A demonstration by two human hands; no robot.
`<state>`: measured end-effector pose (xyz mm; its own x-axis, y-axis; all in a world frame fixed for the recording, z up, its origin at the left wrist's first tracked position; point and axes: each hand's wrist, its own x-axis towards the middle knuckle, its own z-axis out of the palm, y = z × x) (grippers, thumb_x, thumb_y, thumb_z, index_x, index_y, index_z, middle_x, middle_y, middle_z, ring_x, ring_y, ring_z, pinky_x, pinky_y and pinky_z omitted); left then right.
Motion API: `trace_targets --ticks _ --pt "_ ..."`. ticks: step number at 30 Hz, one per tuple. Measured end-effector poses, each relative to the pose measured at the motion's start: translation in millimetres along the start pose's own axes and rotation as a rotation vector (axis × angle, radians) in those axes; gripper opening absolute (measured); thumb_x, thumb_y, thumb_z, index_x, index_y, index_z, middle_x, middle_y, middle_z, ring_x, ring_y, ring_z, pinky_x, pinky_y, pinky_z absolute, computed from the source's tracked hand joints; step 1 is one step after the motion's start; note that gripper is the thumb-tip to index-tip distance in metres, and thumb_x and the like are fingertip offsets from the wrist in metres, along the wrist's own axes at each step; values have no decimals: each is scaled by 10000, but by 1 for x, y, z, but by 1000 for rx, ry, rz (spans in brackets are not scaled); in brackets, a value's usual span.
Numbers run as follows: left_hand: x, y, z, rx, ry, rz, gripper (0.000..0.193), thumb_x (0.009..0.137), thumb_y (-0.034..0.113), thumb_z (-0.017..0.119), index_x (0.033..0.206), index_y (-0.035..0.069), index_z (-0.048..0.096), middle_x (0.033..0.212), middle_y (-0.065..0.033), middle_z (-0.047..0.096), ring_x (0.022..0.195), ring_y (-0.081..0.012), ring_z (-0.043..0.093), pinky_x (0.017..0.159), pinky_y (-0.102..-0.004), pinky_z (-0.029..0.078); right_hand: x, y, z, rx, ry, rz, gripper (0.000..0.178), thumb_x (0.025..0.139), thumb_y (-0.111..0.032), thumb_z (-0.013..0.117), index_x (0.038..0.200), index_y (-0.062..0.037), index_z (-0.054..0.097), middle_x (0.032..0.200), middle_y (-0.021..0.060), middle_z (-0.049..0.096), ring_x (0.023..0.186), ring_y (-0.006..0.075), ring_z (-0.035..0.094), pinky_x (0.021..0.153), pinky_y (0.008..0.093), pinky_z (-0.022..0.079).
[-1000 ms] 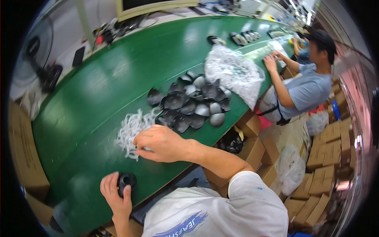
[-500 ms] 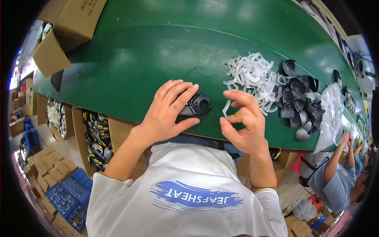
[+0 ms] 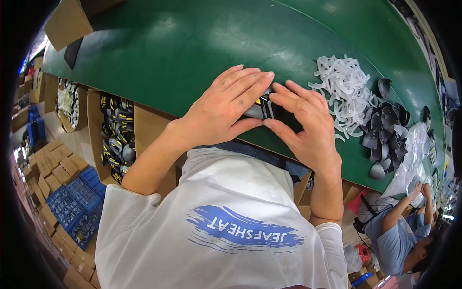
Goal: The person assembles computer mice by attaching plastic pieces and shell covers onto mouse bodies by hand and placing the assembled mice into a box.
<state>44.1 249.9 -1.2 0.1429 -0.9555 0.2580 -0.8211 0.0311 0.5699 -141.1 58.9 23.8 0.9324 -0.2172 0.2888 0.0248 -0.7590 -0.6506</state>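
1. Green table carried the work near its front edge.
2. Between left hand and right hand lay a small black part, both hands gripping it.
3. It looked glossy, mostly hidden.

Green table — white strips, dark shells

Bright, even overhead light leaves a soft sheen on the green table beyond the hands and short shadows beneath them, the centre sharp, while fisheye distortion bends the edges into a black, slightly blurred rim.
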Motion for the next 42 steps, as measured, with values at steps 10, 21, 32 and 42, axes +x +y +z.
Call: trace_targets --ticks 10,21,32,42 --pt "0 -5 4 -71 12 20 1078 896 238 924 1784 -18 370 1716 -185 577 1574 -421 551 1337 -592 420 -3 -5 -11 -328 -162 -93 562 931 -387 917 1446 -194 804 1560 5 757 1554 347 608 1334 607 357" --pt "0 -9 4 -101 -34 -4 1054 910 225 921 1789 12 381 1763 -163 538 1615 -398 518 1359 -616 379 -4 9 -21 -385 -299 -167 758 874 -274 945 1595 -258 709 1660 -10 675 1553 310 610 1346 609 355" --pt "3 -11 2 -161 -36 25 1077 889 213 931 1799 41 381 1762 -156 548 1632 -408 503 1353 -629 381 13 -11 -28 -361 -316 -183 618 832 -139 953 1434 -193 822 1447 33 817 1248 246 793 1268 583 478" --pt "4 -12 -2 -154 -60 10 1094 858 222 939 1789 32 397 1724 -165 584 1610 -406 533 1347 -635 382 13 -21 -50 -524 -507 -202 535 945 -178 747 1471 -261 802 1633 37 700 1576 295 583 1334 573 401"
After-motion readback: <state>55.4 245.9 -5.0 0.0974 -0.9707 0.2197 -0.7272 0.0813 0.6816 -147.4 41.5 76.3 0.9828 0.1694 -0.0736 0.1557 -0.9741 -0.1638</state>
